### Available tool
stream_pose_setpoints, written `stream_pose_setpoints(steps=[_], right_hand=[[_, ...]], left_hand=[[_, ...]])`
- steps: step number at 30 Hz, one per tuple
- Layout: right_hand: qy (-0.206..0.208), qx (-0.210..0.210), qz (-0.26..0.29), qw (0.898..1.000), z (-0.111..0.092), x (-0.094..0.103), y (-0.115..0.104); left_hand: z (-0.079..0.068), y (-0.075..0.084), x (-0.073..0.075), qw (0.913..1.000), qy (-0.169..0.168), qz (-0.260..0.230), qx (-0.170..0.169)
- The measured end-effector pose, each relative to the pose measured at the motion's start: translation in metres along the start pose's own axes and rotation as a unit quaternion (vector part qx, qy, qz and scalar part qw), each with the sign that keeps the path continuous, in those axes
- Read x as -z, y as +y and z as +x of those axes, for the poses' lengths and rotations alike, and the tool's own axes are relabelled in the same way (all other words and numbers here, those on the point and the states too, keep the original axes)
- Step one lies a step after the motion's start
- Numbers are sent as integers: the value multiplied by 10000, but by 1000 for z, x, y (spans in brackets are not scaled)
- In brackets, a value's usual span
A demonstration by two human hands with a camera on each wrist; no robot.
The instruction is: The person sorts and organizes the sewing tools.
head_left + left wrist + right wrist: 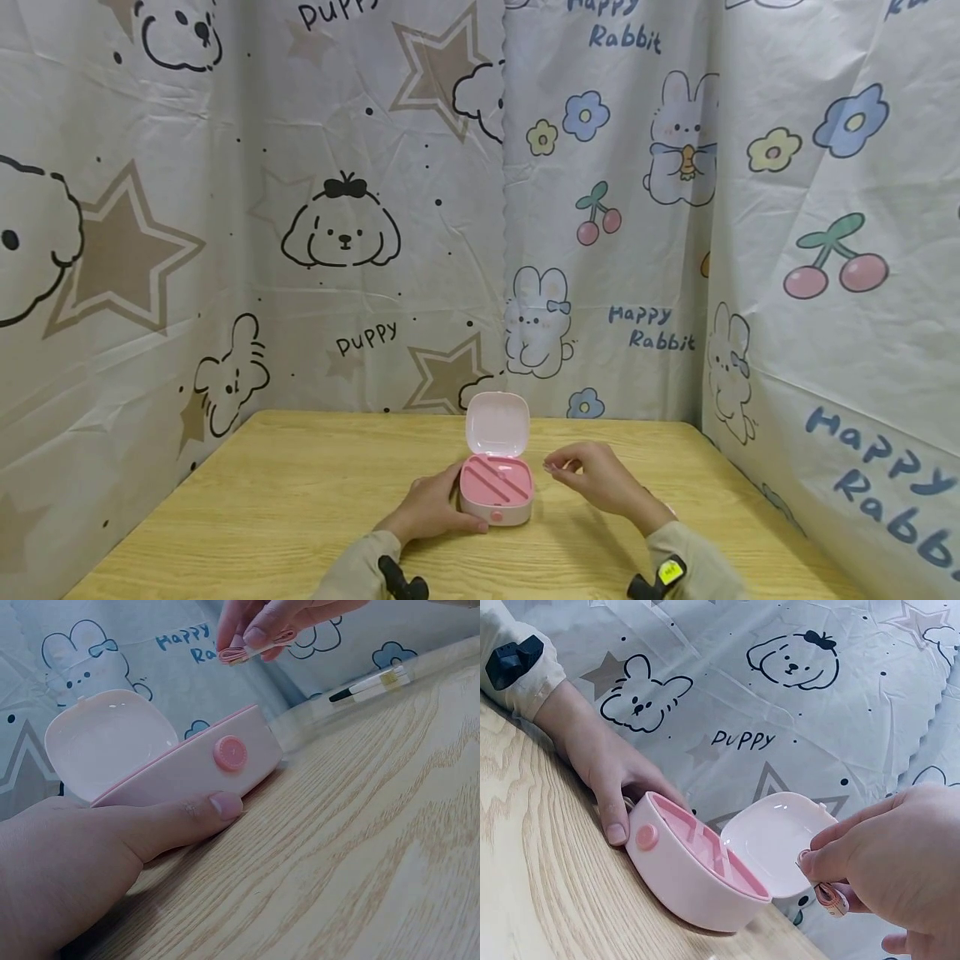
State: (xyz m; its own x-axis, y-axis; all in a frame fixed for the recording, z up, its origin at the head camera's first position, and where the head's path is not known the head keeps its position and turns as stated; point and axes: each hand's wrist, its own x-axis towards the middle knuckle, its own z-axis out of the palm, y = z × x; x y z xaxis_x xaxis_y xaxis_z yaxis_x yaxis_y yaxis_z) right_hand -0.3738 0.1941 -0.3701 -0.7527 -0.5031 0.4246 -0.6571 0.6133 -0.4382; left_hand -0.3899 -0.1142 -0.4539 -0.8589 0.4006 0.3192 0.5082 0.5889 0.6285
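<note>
A pale pink box with a round pink button stands on the table, its lid raised. Slanted dividers cross the pink inner tray. My left hand grips the box's left side, thumb along the front below the button and fingers around the side, partly hidden. To the right of the box, my right hand is held above the table. Between thumb and fingers it pinches a small folded pink-and-white strip with a pale band across it, also visible in the right wrist view.
Wooden table lies under the box. Printed curtains hang behind the table and at both sides. A slim white item with a black end shows toward the far right in the left wrist view.
</note>
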Motion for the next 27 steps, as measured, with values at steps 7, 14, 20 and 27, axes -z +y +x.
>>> stream_pose_setpoints(steps=[7, 14, 20, 27], right_hand=[[13, 231, -9, 9997, 11, -9, -9], [-163, 380, -81, 9991, 22, -23, -17], [-163, 468, -98, 9987, 35, -36, -27], [-40, 549, -136, 9984, 48, -53, -38]], left_hand=[[-1, 1, 2, 10000, 6, 39, -74], [-5, 4, 2, 10000, -45, 41, -24], [-4, 5, 2, 9999, -14, 114, 3], [-5, 5, 2, 9998, -16, 198, 45]])
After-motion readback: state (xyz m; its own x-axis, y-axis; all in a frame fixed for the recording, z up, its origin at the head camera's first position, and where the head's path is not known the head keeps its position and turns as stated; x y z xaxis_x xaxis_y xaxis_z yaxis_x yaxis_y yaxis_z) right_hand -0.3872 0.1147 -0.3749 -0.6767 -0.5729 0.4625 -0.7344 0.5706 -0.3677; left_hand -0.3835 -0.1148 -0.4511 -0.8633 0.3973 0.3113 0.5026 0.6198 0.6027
